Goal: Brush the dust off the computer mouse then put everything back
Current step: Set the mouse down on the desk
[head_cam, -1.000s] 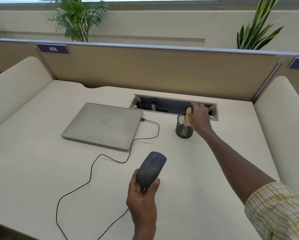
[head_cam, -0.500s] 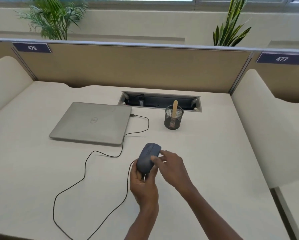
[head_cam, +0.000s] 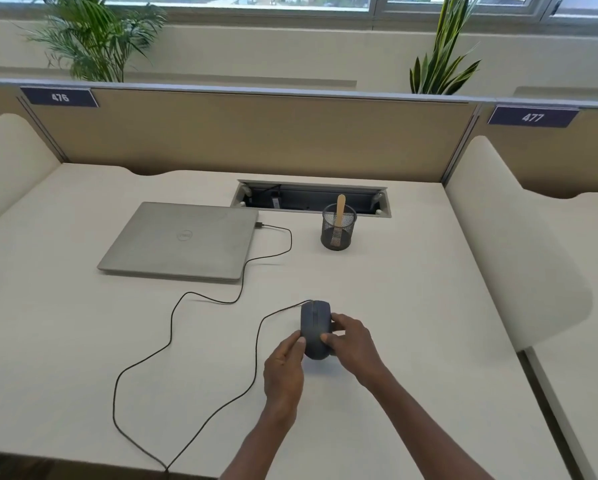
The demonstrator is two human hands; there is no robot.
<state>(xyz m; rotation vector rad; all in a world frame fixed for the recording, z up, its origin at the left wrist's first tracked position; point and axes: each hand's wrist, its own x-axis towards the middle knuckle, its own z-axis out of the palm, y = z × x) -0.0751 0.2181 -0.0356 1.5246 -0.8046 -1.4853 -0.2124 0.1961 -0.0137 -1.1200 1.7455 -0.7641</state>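
Hands hold a dark grey plastic computer mouse (head_cam: pixel 315 329) from both sides, near the middle of the pale cream tabletop (head_cam: pixel 412 306). The left hand (head_cam: pixel 285 368) has its thumb and fingers curled against the left side of the mouse. The right hand (head_cam: pixel 351 344) wraps its fingers over the right side. Both hands are partly closed on the mouse and hold nothing else. I cannot tell if the mouse sits flat on the tabletop or is just above it. Two hands keep it steady, so it probably goes down straight and does not slide.

A thin black cable (head_cam: pixel 173 327) runs from the far end of the mouse, loops across the tabletop to the left, and plugs into the right side of a closed silver laptop (head_cam: pixel 183 240). The loose loops give the mouse room to move.

Far from the hands and a little to the right stands a round black wire mesh cup (head_cam: pixel 338 228). A brush with a light wooden handle (head_cam: pixel 340 209) stands in it, handle up. The cup keeps the brush upright and easy to reach.

With the brush in its cup, it looks like the brushing is done. Setting the mouse down seems to be the last job.
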